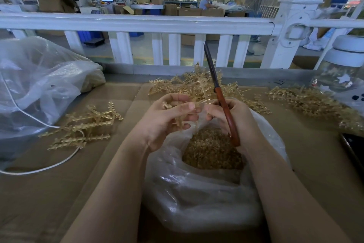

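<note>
Above the clear plastic bag [197, 199], the left hand [167, 118] pinches a translucent yellow plastic sprue strip [180, 122] between curled fingers; the right hand [234, 118] grips brown-handled scissors [220, 95], blades closed.

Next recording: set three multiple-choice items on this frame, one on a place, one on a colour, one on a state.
1. Where does the clear plastic bag of small tan cut pieces lie?
A. Directly under both hands
B. Hung on the fence
C. Inside the jar

2. What colour are the handles of the long-bladed scissors in the right hand?
A. Blue
B. Reddish-brown
C. Yellow

3. How do the scissors' blades stand?
A. Spread wide round a part
B. Together, pointing up and away
C. Flat on the cardboard

Answers:
1 A: the bag's mouth gapes below the right hand and the left hand, which grips a tan plastic branched strip.
2 B: the handle running through the fist is reddish-brown.
3 B: the blades form one dark spike.
</note>
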Available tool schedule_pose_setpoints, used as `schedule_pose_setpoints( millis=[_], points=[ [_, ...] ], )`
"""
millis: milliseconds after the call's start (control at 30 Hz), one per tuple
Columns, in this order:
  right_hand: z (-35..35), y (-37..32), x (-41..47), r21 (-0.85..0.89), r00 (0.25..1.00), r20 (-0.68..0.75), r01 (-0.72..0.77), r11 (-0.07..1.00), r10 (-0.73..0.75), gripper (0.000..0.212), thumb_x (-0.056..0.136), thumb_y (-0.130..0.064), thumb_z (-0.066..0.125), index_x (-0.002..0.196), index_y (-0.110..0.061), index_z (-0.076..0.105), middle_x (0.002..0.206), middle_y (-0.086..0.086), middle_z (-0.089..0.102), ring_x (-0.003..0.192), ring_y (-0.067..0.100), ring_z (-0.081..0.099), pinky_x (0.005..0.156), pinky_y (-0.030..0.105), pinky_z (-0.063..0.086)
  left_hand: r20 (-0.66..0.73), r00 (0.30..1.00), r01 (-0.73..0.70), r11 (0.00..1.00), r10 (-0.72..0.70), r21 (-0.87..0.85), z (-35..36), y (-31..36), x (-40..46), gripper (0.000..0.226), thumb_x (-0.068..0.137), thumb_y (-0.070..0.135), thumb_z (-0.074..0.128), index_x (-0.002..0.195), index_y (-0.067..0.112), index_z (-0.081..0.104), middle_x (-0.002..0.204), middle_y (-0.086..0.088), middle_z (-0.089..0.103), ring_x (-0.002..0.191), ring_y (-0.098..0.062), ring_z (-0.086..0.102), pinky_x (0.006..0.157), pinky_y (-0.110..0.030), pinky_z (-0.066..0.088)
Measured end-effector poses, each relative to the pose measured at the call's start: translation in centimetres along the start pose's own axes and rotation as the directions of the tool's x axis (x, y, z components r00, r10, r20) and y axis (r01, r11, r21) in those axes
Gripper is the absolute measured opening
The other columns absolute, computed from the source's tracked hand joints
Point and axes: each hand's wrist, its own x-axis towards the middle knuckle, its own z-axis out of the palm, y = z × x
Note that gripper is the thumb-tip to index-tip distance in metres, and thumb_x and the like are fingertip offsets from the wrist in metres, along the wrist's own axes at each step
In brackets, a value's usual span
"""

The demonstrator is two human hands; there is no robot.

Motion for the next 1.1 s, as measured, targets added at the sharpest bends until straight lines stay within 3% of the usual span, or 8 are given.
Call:
schedule_pose_setpoints(
  millis=[167, 367, 533, 600, 733, 867, 1000, 1100],
  points=[
    [0.11, -0.28, -0.09, 0.023, 0.998, 0.063, -0.006, 1.0, 0.004, 0.018, 0.09, -0.013, 0.074, 0.072, -0.016, 0.072, 0.074, 0.011, 0.07, 0.038, 0.001, 0.048, 0.039, 0.009, 0.035, -0.034, 0.999, 0.031, 0.999, -0.03, 0.024, 0.27, -0.36, 0.26, 0.024, 0.096, 0.017, 0.054, 0.114, 0.005, 0.065, 0.096, -0.015, 0.075, 0.083, -0.024, 0.07, 0.075, -0.037, 0.055],
    [0.26, 0.04, 0.08, 0.003, 0.988, 0.15, -0.034, 0.999, 0.033, 0.008, 0.088, -0.015, 0.075, 0.081, -0.018, 0.074, 0.065, -0.001, 0.067, 0.04, 0.009, 0.037, 0.037, 0.02, 0.027, 0.007, 1.0, 0.014, 0.996, -0.015, 0.09, 0.84, -0.45, -0.13, 0.015, 0.072, 0.027, 0.075, 0.083, 0.017, 0.076, 0.069, -0.004, 0.067, 0.058, -0.016, 0.062, 0.055, -0.024, 0.051],
    [0.2, -0.02, -0.09, 0.134, 0.984, 0.178, -0.017, 0.991, -0.007, 0.022, 0.08, -0.004, 0.077, 0.098, 0.002, 0.065, 0.059, -0.009, 0.059, 0.042, 0.001, 0.051, 0.042, 0.01, 0.039, -0.072, 0.997, 0.028, 1.0, -0.027, 0.014, 0.77, -0.49, 0.17, 0.021, 0.072, 0.024, 0.074, 0.088, 0.009, 0.074, 0.06, -0.002, 0.057, 0.051, -0.015, 0.052, 0.042, -0.018, 0.04],
    [0.26, -0.18, -0.11, 0.169, 0.98, 0.197, -0.021, 0.985, -0.012, 0.026, 0.075, -0.005, 0.078, 0.097, -0.001, 0.063, 0.061, -0.01, 0.058, 0.045, 0.002, 0.052, 0.043, 0.011, 0.04, -0.075, 0.997, 0.031, 0.999, -0.032, -0.009, 0.71, -0.48, 0.25, 0.02, 0.072, 0.024, 0.074, 0.085, 0.009, 0.076, 0.06, -0.001, 0.055, 0.051, -0.015, 0.049, 0.045, -0.019, 0.039],
    [0.17, -0.23, 0.03, 0.129, 0.98, 0.201, -0.039, 0.991, 0.013, 0.034, 0.07, -0.015, 0.079, 0.098, -0.005, 0.064, 0.064, -0.007, 0.056, 0.049, 0.016, 0.033, 0.042, 0.022, 0.026, -0.072, 0.997, 0.028, 0.999, -0.029, -0.022, 0.62, -0.61, 0.39, 0.014, 0.066, 0.026, 0.081, 0.077, 0.019, 0.076, 0.056, 0.003, 0.049, 0.048, -0.012, 0.043, 0.057, -0.025, 0.03],
    [0.26, -0.22, -0.07, 0.131, 0.972, 0.232, -0.006, 0.991, -0.025, 0.032, 0.07, -0.012, 0.079, 0.096, -0.002, 0.063, 0.062, -0.008, 0.059, 0.044, 0.002, 0.051, 0.043, 0.011, 0.038, -0.034, 0.998, 0.045, 0.999, -0.044, 0.023, 0.48, -0.6, 0.24, 0.02, 0.056, 0.029, 0.088, 0.07, 0.023, 0.074, 0.049, 0.002, 0.045, 0.044, -0.012, 0.034, 0.059, -0.031, 0.018],
    [0.24, 0.16, 0.15, 0.163, 0.972, 0.232, 0.006, 0.987, -0.044, 0.02, 0.079, 0.004, 0.074, 0.093, -0.001, 0.06, 0.058, -0.008, 0.058, 0.043, -0.001, 0.055, 0.043, 0.008, 0.041, 0.03, 0.999, 0.022, 0.999, -0.023, 0.037, 0.52, -0.62, 0.13, 0.015, 0.063, 0.024, 0.084, 0.073, 0.018, 0.075, 0.051, 0.003, 0.051, 0.044, -0.01, 0.04, 0.053, -0.024, 0.032],
    [0.29, 0.08, 0.09, 0.188, 0.969, 0.239, 0.012, 0.982, -0.057, 0.028, 0.072, -0.005, 0.077, 0.095, -0.001, 0.06, 0.064, -0.006, 0.06, 0.044, -0.001, 0.055, 0.044, 0.008, 0.041, 0.025, 1.0, -0.001, 1.0, 0.0, 0.02, 0.62, -0.55, 0.08, 0.011, 0.068, 0.02, 0.079, 0.076, 0.015, 0.074, 0.056, 0.001, 0.054, 0.046, -0.011, 0.044, 0.045, -0.019, 0.039]
  ],
)
